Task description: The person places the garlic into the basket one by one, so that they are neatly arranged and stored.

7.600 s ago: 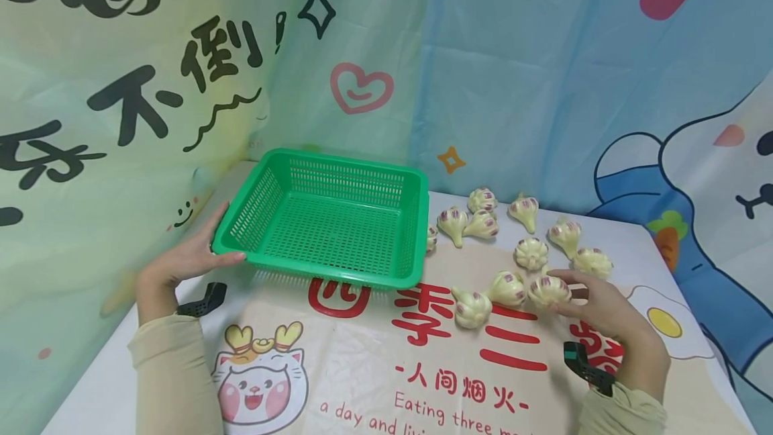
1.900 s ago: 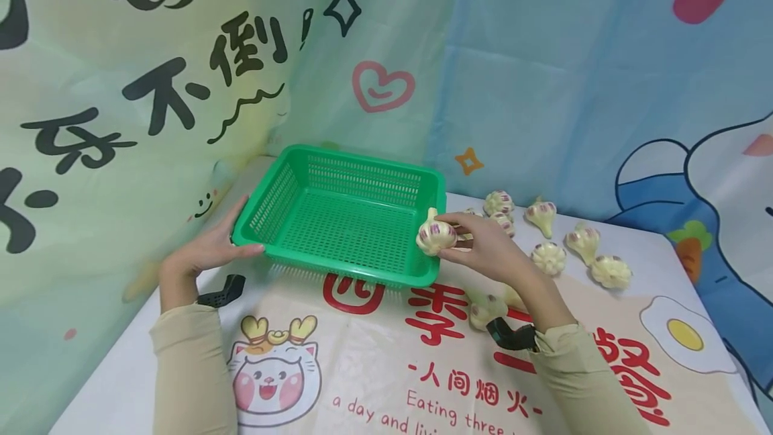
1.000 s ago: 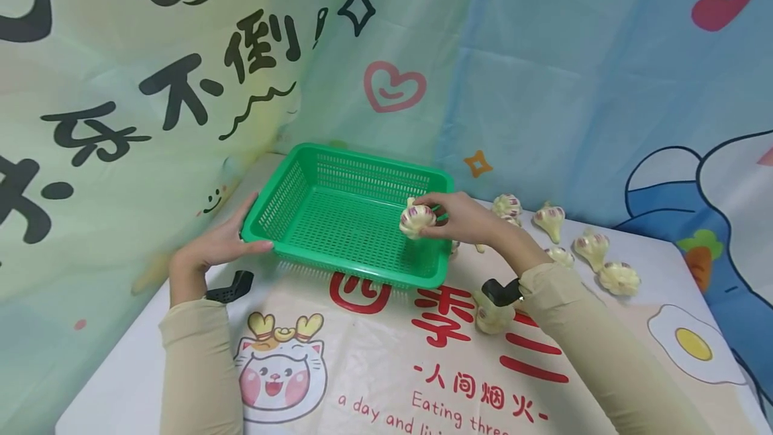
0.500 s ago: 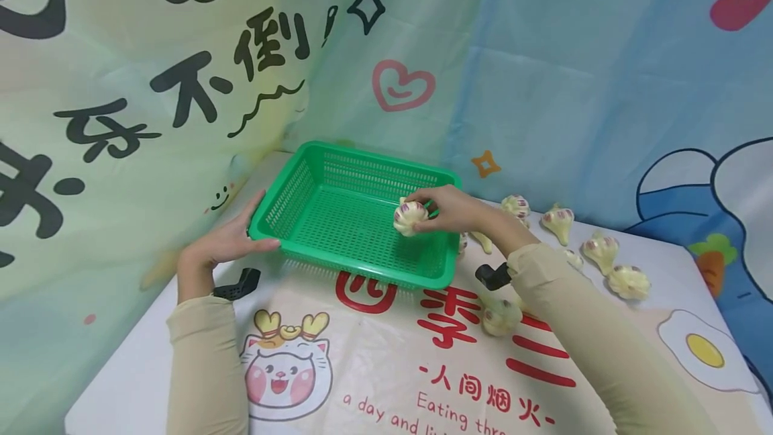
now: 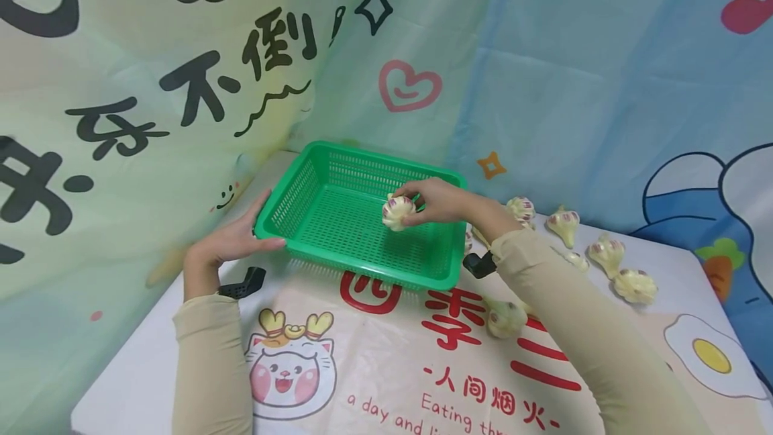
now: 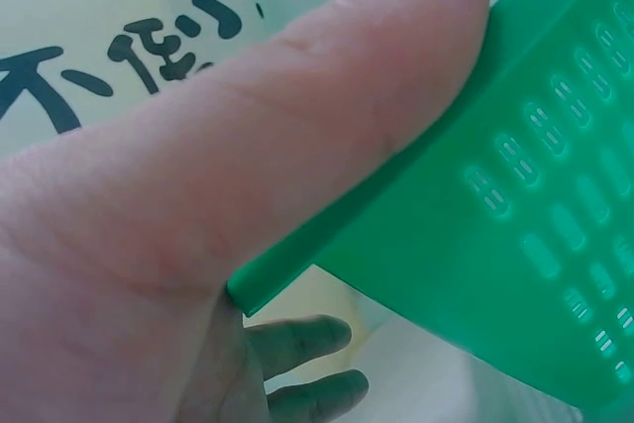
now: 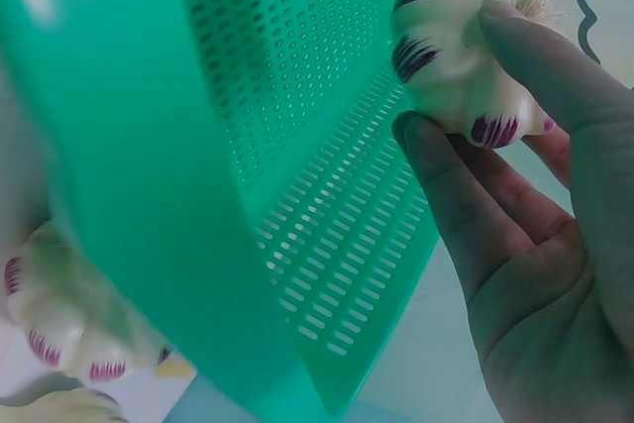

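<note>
My right hand (image 5: pixel 437 200) pinches a garlic bulb (image 5: pixel 398 213) between thumb and fingertips, inside the outline of the green plastic basket (image 5: pixel 362 264). The right wrist view shows this garlic bulb (image 7: pixel 461 61), cream with purple streaks, held beside the basket's slotted walls. My left hand (image 5: pixel 235 233) holds the basket's near left corner. In the left wrist view its thumb (image 6: pixel 327 96) lies over the rim while fingers show beneath, outside the wall. Apart from the held bulb, no garlic shows in the basket.
Several garlic bulbs lie on the table to the right, among them one at the back (image 5: pixel 564 223) and one farther right (image 5: pixel 635 286). Another bulb (image 5: pixel 506 318) sits near the right forearm, which hides part of the group. A printed curtain (image 5: pixel 561 86) hangs behind the table.
My right hand has picked a garlic bulb from the table at right and carried it left over the rim into the basket's outline. My left hand stays at the basket's corner; the view has shifted right.
</note>
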Demonstrator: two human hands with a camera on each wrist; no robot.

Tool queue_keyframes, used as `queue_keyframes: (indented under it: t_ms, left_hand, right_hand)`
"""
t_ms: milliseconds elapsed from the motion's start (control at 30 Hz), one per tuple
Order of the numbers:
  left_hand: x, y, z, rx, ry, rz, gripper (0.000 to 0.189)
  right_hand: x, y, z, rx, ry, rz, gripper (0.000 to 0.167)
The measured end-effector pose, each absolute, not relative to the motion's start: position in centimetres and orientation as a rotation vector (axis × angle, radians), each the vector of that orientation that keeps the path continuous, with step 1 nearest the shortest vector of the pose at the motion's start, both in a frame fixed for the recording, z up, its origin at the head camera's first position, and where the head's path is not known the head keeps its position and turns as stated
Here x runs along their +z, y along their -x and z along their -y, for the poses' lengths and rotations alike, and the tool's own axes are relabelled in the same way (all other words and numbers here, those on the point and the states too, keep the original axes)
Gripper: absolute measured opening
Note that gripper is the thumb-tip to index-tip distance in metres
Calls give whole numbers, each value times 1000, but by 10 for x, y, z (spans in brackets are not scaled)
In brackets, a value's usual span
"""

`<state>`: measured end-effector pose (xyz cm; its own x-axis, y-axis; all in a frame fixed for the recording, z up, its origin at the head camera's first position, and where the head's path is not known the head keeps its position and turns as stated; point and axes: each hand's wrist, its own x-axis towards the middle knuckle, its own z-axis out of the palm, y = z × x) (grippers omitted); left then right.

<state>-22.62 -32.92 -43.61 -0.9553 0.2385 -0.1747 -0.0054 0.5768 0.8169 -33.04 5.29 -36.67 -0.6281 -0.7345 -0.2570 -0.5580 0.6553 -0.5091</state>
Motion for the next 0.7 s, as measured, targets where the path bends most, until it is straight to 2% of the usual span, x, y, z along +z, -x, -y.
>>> queue_keyframes:
  t_ms: [700]
  left_hand:
    - [-437, 227, 330, 1375, -227, -2503, 107]
  right_hand:
    - [-390, 365, -31, -622, 1013, -2451, 56]
